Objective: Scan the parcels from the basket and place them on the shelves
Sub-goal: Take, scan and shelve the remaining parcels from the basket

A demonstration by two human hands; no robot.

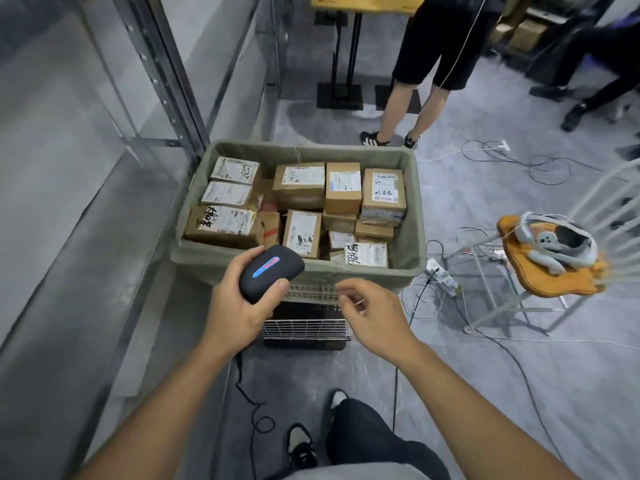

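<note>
Now pre-scan: left hand [230, 315] fingers clamped on black oval scanner [271, 273], right hand [372, 315] fingers loosely curled, empty, both just before grey fabric-lined basket [414, 216]. Next: pick a brown cardboard parcel [302, 233], label up.

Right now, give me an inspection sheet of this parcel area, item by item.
Surface: grey floor, no table.
Job's things: basket full of parcels; black scanner; shelves at left look bare.
Clutter: headset on an orange cushion.
Grippers: left hand grips the scanner; right hand holds nothing, fingers loosely curled.
Cables: scanner cord; loose wires and a power strip on the floor.
Surroundings: a standing person's legs beyond the basket.
</note>
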